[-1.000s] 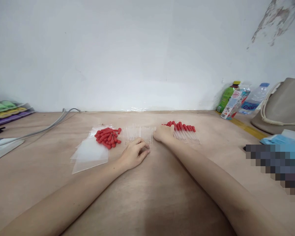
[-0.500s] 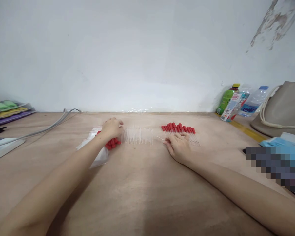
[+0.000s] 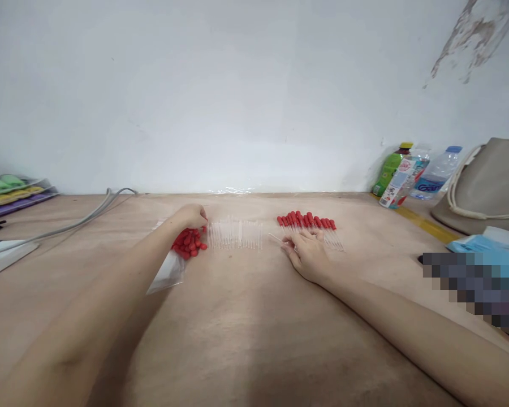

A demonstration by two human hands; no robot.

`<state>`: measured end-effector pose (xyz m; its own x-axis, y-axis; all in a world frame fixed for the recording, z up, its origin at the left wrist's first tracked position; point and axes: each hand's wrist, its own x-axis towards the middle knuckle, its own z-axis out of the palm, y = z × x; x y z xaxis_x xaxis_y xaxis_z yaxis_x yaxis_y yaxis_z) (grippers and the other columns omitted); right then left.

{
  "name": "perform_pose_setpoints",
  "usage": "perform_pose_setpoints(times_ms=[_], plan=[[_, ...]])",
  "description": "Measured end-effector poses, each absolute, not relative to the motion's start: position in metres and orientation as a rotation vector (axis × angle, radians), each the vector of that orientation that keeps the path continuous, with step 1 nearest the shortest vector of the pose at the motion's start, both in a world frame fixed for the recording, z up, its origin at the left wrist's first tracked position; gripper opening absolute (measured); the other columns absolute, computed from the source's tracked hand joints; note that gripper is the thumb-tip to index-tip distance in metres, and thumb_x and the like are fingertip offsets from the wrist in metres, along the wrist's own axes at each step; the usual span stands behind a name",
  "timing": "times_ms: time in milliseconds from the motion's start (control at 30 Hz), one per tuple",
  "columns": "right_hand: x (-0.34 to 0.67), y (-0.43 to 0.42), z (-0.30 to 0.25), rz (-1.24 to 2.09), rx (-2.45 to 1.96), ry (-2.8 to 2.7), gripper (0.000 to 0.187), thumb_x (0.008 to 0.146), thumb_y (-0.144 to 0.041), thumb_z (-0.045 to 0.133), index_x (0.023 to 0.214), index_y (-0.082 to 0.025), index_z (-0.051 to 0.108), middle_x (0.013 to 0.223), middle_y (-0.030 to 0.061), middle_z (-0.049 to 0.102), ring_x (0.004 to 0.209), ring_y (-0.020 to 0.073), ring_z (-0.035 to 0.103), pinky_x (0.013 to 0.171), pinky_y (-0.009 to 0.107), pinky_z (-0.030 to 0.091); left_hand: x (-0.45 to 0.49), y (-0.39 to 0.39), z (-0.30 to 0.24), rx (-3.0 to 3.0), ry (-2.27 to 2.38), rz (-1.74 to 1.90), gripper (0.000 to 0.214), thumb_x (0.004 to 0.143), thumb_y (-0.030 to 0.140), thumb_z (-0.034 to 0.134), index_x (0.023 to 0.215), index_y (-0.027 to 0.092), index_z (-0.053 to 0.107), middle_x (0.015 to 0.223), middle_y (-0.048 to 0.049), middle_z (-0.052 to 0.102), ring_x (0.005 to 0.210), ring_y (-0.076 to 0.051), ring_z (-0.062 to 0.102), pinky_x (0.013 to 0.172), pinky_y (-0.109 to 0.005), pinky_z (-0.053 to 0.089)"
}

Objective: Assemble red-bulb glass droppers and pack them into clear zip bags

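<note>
In the head view, the left hand (image 3: 192, 216) is hanging by the far edge of the red bulbs (image 3: 190, 244), fingertips drawn nearly together – whether they are gripping a bulb, I cannot tell. The right hand (image 3: 309, 254) is curling loosely, pinching a thin clear tube (image 3: 275, 236) beside the red-topped droppers (image 3: 307, 219). More clear tubes (image 3: 237, 234) are lying in a row between both hands.
</note>
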<state>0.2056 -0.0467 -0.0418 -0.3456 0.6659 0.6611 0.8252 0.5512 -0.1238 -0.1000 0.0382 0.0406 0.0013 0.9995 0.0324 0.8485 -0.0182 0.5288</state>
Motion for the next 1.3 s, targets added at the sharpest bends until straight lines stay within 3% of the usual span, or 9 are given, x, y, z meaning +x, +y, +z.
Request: perform_pose_setpoints(times_ms=[133, 267, 333, 500, 633, 767, 1133, 1300], plan=[[0.207, -0.045, -0.043, -0.277, -1.137, -2.152, 0.019, 0.086, -0.024, 0.042, 0.093, -0.016, 0.058, 0.078, 0.0049, 0.065, 0.075, 0.0171, 0.052, 0.072, 0.031, 0.025, -0.096, 0.022, 0.053, 1.996, 1.906, 0.652, 0.014, 0.052, 0.016, 0.066, 0.063, 0.017, 0.057, 0.062, -0.0027, 0.062, 0.064, -0.021, 0.060, 0.060, -0.030, 0.046], [0.207, -0.044, -0.043, -0.231, -1.097, -2.162, 0.019, 0.086, -0.021, 0.041, 0.090, -0.017, 0.059, 0.083, 0.0048, 0.065, 0.077, 0.0164, 0.055, 0.073, 0.031, 0.026, -0.070, -0.006, 0.038, 1.974, 1.417, 1.028, 0.026, 0.064, 0.021, 0.059, 0.089, 0.016, 0.054, 0.073, -0.0011, 0.061, 0.069, -0.014, 0.060, 0.063, -0.025, 0.046], [0.207, -0.045, -0.043, -0.214, -1.089, -2.157, 0.019, 0.086, -0.021, 0.041, 0.088, -0.017, 0.059, 0.084, 0.0048, 0.065, 0.076, 0.0156, 0.055, 0.074, 0.031, 0.027, -0.052, -0.020, 0.020, 1.904, 1.251, 1.042, 0.031, 0.070, 0.025, 0.057, 0.100, 0.018, 0.052, 0.076, -0.0008, 0.061, 0.068, -0.013, 0.059, 0.063, -0.025, 0.045], [0.207, -0.048, -0.042, -0.211, -1.030, -2.161, 0.017, 0.085, -0.023, 0.043, 0.086, -0.017, 0.059, 0.076, 0.0031, 0.063, 0.066, 0.0129, 0.053, 0.077, 0.032, 0.027, -0.022, -0.046, -0.018, 1.658, 1.109, 1.002, 0.022, 0.069, 0.029, 0.061, 0.083, 0.015, 0.052, 0.076, -0.0028, 0.063, 0.067, -0.013, 0.060, 0.060, -0.023, 0.043], [0.205, -0.051, -0.041, -0.218, -0.963, -2.163, 0.016, 0.084, -0.024, 0.044, 0.083, -0.018, 0.059, 0.073, 0.0014, 0.063, 0.061, 0.0110, 0.051, 0.080, 0.033, 0.025, -0.017, -0.053, -0.029, 1.783, 1.017, 1.031, 0.021, 0.070, 0.029, 0.063, 0.075, 0.016, 0.048, 0.069, 0.0011, 0.056, 0.064, -0.010, 0.056, 0.058, -0.020, 0.041], [0.202, -0.056, -0.041, -0.204, -0.911, -2.190, 0.016, 0.084, -0.023, 0.043, 0.083, -0.018, 0.058, 0.071, 0.0007, 0.062, 0.059, 0.0103, 0.051, 0.080, 0.033, 0.025, -0.018, -0.054, -0.031, 1.911, 1.074, 1.073, 0.018, 0.075, 0.030, 0.060, 0.078, 0.017, 0.047, 0.065, 0.0028, 0.052, 0.057, -0.008, 0.050, 0.052, -0.019, 0.038], [0.198, -0.060, -0.041, -0.190, -0.843, -2.225, 0.015, 0.085, -0.023, 0.042, 0.083, -0.017, 0.056, 0.071, 0.0010, 0.061, 0.060, 0.0102, 0.051, 0.078, 0.032, 0.027, -0.016, -0.056, -0.032, 1.980, 1.014, 1.103, 0.019, 0.076, 0.029, 0.058, 0.091, 0.016, 0.057, 0.090, -0.0055, 0.063, 0.083, -0.016, 0.059, 0.075, -0.029, 0.047], [0.198, -0.060, -0.039, -0.141, -0.808, -2.285, 0.017, 0.086, -0.024, 0.040, 0.078, -0.018, 0.054, 0.068, 0.0007, 0.059, 0.061, 0.0111, 0.050, 0.078, 0.031, 0.029, -0.015, -0.059, -0.028, 2.072, 1.116, 1.052, 0.021, 0.076, 0.035, 0.058, 0.086, 0.017, 0.062, 0.087, -0.0044, 0.065, 0.081, -0.017, 0.059, 0.073, -0.029, 0.046]])
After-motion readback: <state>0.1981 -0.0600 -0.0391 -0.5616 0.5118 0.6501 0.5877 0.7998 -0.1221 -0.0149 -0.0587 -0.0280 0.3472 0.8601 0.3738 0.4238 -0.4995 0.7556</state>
